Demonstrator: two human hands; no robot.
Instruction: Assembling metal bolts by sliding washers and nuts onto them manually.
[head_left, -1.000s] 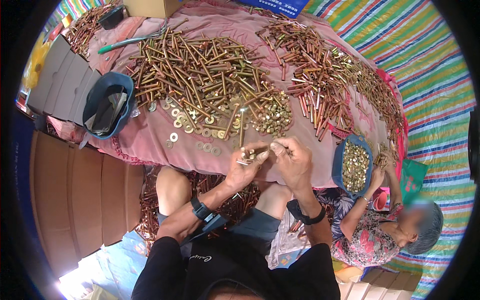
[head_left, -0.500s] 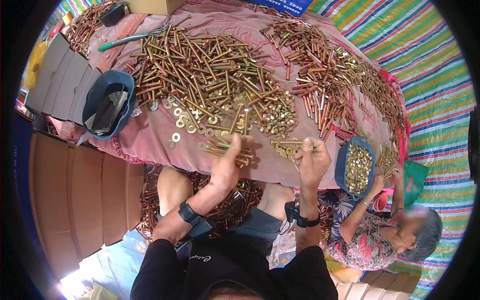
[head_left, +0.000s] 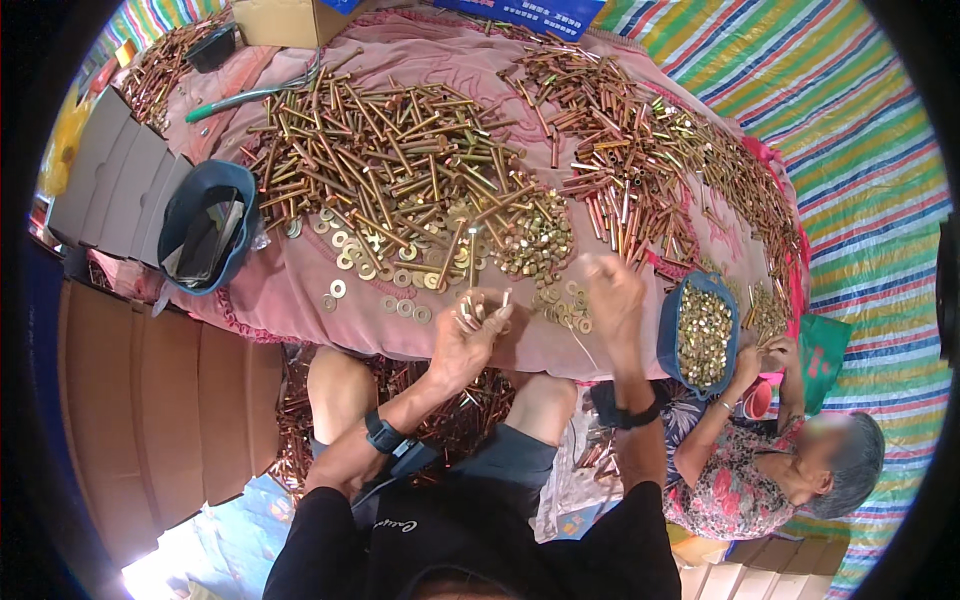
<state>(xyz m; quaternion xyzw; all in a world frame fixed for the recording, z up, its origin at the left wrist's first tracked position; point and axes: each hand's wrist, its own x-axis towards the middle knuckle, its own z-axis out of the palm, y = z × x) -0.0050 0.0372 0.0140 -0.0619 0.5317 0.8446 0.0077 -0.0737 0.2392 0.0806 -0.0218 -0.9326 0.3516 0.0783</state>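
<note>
My left hand (head_left: pixel 468 338) is closed around several bolts, and one bolt's light tip (head_left: pixel 507 298) pokes up beside the thumb. To its right hovers my right hand (head_left: pixel 614 300), smeared by motion, so I cannot make out its fingers or anything in them. Between the hands lie flat washers (head_left: pixel 562 303), with a heap of brass-coloured nuts (head_left: pixel 533 238) just beyond. More loose washers (head_left: pixel 398 306) are scattered left of my left hand. A large pile of long bolts (head_left: pixel 370 160) fills the middle of the pink cloth (head_left: pixel 290 318).
Metal sleeves (head_left: pixel 620 165) are heaped at the right. A blue basket of nuts (head_left: pixel 704 340) stands near a co-worker (head_left: pixel 745 465), whose hands are at small parts. On the left are a blue bin (head_left: pixel 207 280) with dark items and cardboard boxes (head_left: pixel 160 390). A green-handled tool (head_left: pixel 235 103) lies farther back.
My right hand has moved up and slightly left; the bolt seen at its fingertips is no longer visible there. My left hand has turned and shifted slightly, still holding bolts.
</note>
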